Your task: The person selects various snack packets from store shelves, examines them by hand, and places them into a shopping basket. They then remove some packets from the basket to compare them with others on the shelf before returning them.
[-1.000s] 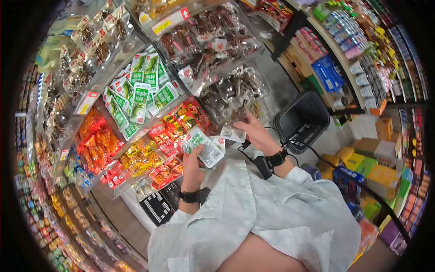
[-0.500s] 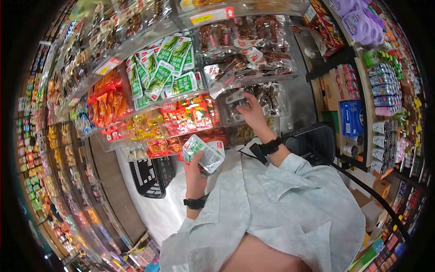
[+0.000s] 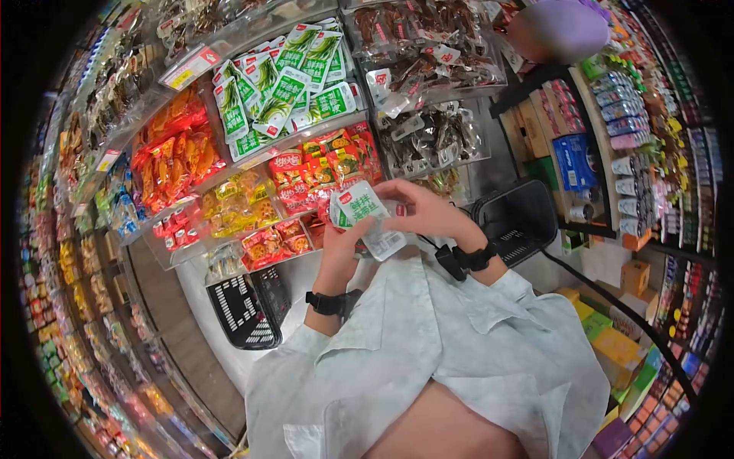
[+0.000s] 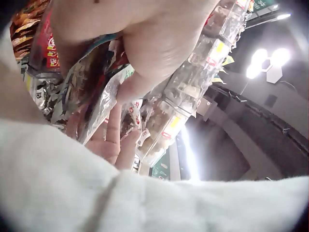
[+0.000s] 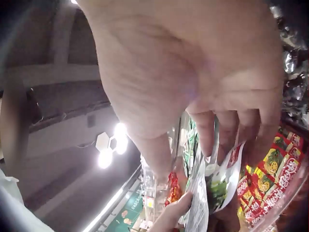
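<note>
In front of the shirt, my left hand [image 3: 336, 251] grips a few flat snack packets by their lower left side. The top one is a green-and-white packet [image 3: 359, 203]; below it shows a silver, clear-faced packet back [image 3: 384, 242]. My right hand [image 3: 430, 211] reaches in from the other side, its fingers and thumb pinching the packets' right edge. In the right wrist view its fingertips [image 5: 207, 145] lie on the upper edge of a packet [image 5: 224, 186], with the left thumb [image 5: 176, 212] against the other face. The left wrist view shows the packets [image 4: 104, 104] edge-on between both hands.
Ahead, clear bins hold green-and-white packets [image 3: 287, 88], red packets [image 3: 325, 168], yellow packets [image 3: 237, 203] and dark vacuum packs [image 3: 436, 138]. A black basket [image 3: 520, 222] stands at right, another black basket [image 3: 237, 310] lower left. A purple-topped person [image 3: 566, 30] is at upper right.
One second ago my right hand held a clear pack of dark food, then was over the dark-pack bin. Now it is without that pack and pinches the packets in my left hand.
</note>
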The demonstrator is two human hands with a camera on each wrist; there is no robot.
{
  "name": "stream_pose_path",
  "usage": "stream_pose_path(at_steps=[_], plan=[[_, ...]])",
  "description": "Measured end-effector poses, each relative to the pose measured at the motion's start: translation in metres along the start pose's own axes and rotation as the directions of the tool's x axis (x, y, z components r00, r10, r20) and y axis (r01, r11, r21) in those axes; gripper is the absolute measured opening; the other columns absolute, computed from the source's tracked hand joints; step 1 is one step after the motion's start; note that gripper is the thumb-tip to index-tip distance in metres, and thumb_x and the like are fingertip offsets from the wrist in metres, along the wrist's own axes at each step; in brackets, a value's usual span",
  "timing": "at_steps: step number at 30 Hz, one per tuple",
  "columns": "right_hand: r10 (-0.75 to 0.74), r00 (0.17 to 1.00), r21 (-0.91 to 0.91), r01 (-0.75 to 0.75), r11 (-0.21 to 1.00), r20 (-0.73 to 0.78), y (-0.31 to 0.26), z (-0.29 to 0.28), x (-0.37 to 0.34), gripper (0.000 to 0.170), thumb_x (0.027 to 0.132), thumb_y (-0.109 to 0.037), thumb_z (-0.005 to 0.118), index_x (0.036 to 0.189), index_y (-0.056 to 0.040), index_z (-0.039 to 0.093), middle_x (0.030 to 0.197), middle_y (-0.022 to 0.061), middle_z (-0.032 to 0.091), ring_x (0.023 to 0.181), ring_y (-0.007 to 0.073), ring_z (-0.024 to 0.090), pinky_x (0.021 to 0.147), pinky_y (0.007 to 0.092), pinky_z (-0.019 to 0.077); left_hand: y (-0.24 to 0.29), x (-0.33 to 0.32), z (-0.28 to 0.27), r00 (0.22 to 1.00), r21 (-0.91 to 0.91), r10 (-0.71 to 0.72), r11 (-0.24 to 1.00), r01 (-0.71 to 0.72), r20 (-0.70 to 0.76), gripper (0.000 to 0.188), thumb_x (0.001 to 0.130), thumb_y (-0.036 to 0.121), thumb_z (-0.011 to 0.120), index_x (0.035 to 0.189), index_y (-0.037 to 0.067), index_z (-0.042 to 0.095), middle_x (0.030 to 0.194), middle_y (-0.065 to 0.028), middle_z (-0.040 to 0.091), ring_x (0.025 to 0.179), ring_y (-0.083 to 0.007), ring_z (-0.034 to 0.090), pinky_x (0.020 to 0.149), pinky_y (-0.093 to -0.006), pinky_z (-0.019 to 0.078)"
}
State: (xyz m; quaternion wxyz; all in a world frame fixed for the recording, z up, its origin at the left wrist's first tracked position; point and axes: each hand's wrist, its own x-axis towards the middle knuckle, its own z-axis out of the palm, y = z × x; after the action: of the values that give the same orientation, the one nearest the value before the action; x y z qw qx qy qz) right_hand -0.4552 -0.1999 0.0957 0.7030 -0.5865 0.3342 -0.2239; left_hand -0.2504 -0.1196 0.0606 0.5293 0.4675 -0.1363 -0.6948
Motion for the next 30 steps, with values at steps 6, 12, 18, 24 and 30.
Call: stream_pose_path(at_steps=[6, 12, 18, 24, 30], plan=[[0.129, 0.953, -0.316, -0.216, 0.924, -0.273, 0.016, 0.061, -0.017, 0.062, 0.086, -0.011, 0.081, 0.139, -0.0013, 0.051, 0.132, 0.0086, 0.06, 0.119, 0.0161, 0.058, 0.1, 0.0324, 0.0483, -0.002, -0.018, -0.036, 0.985, -0.001, -0.107, 0.994, 0.108, 0.132, 0.038, 0.092, -0.002, 0.068, 0.129, 0.001, 0.06, 0.12, -0.0095, 0.071, 0.105, -0.0217, 0.071, 0.089, -0.0373, 0.0591], [0.21, 0.889, 0.051, -0.208, 0.977, -0.407, 0.031, 0.091, -0.035, 0.049, 0.089, -0.006, 0.076, 0.132, -0.0001, 0.053, 0.118, 0.0077, 0.068, 0.103, 0.0135, 0.065, 0.089, 0.0292, 0.0532, -0.002, -0.037, -0.061, 0.96, -0.093, -0.223, 0.966, 0.241, 0.17, 0.038, 0.092, 0.001, 0.066, 0.13, 0.001, 0.06, 0.121, -0.0107, 0.07, 0.105, -0.0238, 0.071, 0.088, -0.0392, 0.0597], [0.198, 0.885, 0.162, -0.142, 0.977, -0.42, 0.043, 0.108, -0.055, 0.047, 0.091, -0.004, 0.074, 0.13, -0.0003, 0.048, 0.115, 0.0079, 0.068, 0.099, 0.0131, 0.067, 0.084, 0.0278, 0.0543, -0.002, -0.052, -0.07, 0.984, -0.069, -0.134, 0.987, 0.142, 0.115, 0.039, 0.093, -0.001, 0.064, 0.131, 0.003, 0.058, 0.122, -0.0099, 0.07, 0.106, -0.0245, 0.071, 0.088, -0.0409, 0.0596], [0.209, 0.915, 0.135, -0.172, 0.976, -0.345, 0.036, 0.114, -0.085, 0.043, 0.093, 0.001, 0.07, 0.129, -0.002, 0.048, 0.113, 0.0076, 0.069, 0.102, 0.0121, 0.067, 0.085, 0.0284, 0.0545, -0.013, -0.087, -0.056, 0.994, -0.132, -0.033, 0.99, 0.047, 0.102, 0.045, 0.094, 0.0, 0.065, 0.138, 0.004, 0.052, 0.127, -0.0095, 0.066, 0.115, -0.0236, 0.067, 0.093, -0.0402, 0.0577], [0.19, 0.953, 0.098, -0.171, 0.98, -0.237, 0.049, 0.114, -0.137, 0.043, 0.092, 0.0, 0.072, 0.128, -0.0025, 0.049, 0.11, 0.0082, 0.071, 0.099, 0.0128, 0.068, 0.083, 0.0282, 0.0548, -0.052, -0.144, -0.036, 0.992, -0.011, 0.03, 1.0, -0.029, 0.126, 0.051, 0.095, -0.001, 0.064, 0.143, 0.003, 0.051, 0.132, -0.0067, 0.064, 0.118, -0.0189, 0.063, 0.099, -0.0351, 0.0516]])
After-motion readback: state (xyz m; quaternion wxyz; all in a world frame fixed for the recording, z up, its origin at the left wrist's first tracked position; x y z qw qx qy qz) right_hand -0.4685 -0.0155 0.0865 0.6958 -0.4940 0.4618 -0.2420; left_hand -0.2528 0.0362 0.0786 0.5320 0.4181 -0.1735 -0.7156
